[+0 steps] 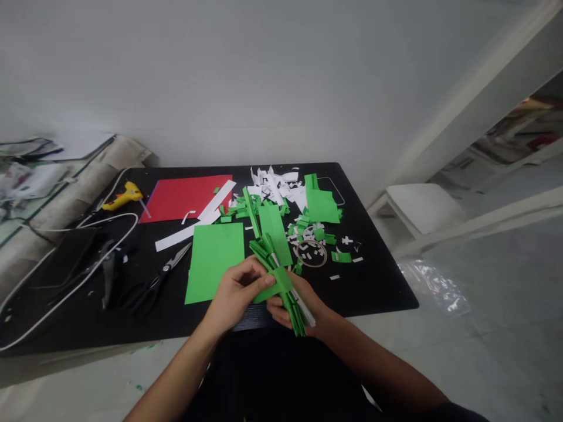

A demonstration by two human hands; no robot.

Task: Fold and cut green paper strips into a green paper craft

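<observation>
One bundle of green and white paper strips is held, tilted, at the near edge of the black tabletop. The left hand pinches a green paper band that lies across the bundle, its thumb on top. The right hand is curled around the bundle from below and the other side. A green sheet lies flat just left of the bundle, with scissors beside it. Farther left, a yellow glue gun rests near a red sheet. White scraps are heaped at the back.
</observation>
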